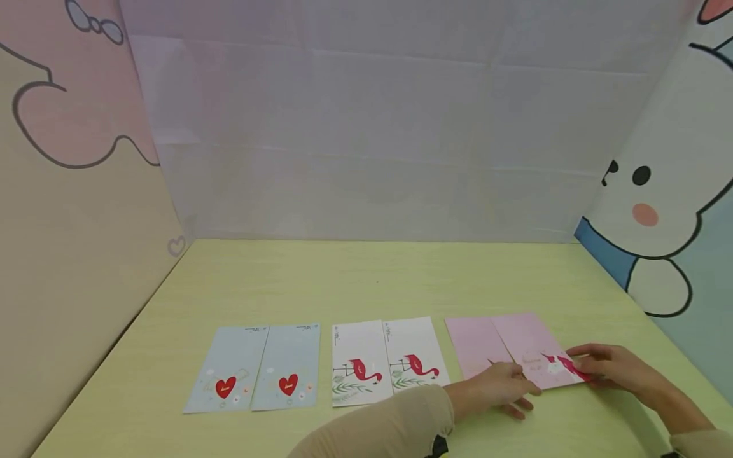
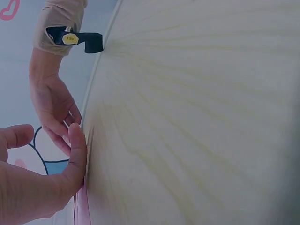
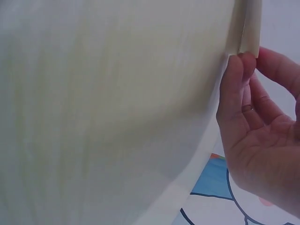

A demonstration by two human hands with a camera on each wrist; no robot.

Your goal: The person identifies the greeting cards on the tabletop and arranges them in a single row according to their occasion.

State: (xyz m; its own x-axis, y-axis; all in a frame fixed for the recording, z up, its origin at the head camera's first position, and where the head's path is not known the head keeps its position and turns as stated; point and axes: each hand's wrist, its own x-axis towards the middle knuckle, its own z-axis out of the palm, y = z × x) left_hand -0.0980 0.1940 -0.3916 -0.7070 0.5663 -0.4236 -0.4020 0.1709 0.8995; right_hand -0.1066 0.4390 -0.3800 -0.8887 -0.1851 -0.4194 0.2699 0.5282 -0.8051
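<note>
Two pink cards (image 1: pixel 469 340) lie side by side at the right, the right-hand one bearing a red-and-white unicorn (image 1: pixel 561 365). My right hand (image 1: pixel 621 369) pinches that card's lower right corner between thumb and fingers; the right wrist view shows the card's edge (image 3: pixel 251 33) held in the fingertips. Across the lower part of the left pink card reaches my left hand (image 1: pixel 495 389), its fingertips at the bottom edge near where the two cards meet. Its fingers look extended in the left wrist view, close over a pink edge (image 2: pixel 82 206). The left card's lower print is mostly hidden.
Left of the pink pair lie two white flamingo cards (image 1: pixel 357 340), partly behind the left sleeve (image 1: pixel 395 423). Farther left are two light blue heart cards (image 1: pixel 237 350). The pale yellow-green table (image 1: pixel 372 280) meets a white back wall (image 1: pixel 372 140) and cartoon-printed side panels.
</note>
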